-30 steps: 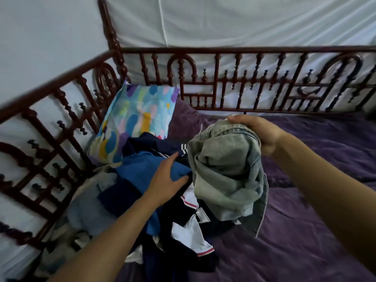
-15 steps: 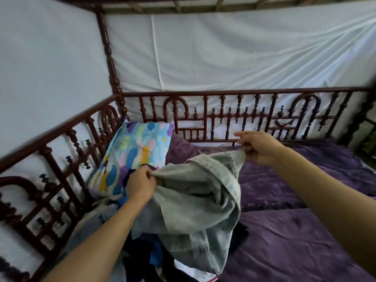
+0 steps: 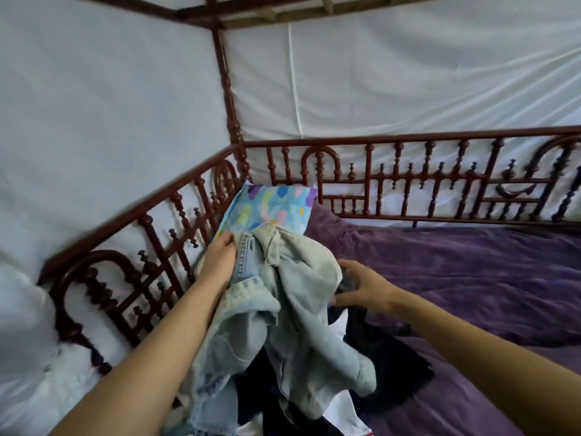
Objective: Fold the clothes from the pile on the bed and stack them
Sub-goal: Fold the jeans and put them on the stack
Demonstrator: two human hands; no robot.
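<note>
A pale washed denim garment [image 3: 292, 313] hangs bunched above the pile of clothes [image 3: 386, 366] on the bed. My left hand [image 3: 220, 262] grips its top edge by the stitched seam and holds it up. My right hand [image 3: 361, 287] is at the garment's right side with fingers spread and relaxed, holding nothing that I can see. The pile below is mostly dark navy and white fabric, largely hidden by the denim.
A purple blanket [image 3: 471, 278] covers the bed to the right. A patterned blue pillow [image 3: 270, 206] leans in the corner. Dark red carved wooden rails [image 3: 408, 184] run along the back and left, with white cloth walls behind them.
My right hand let go of the denim's waistband and dropped lower to its right side. My left hand lifted the garment higher. The view tilted up.
</note>
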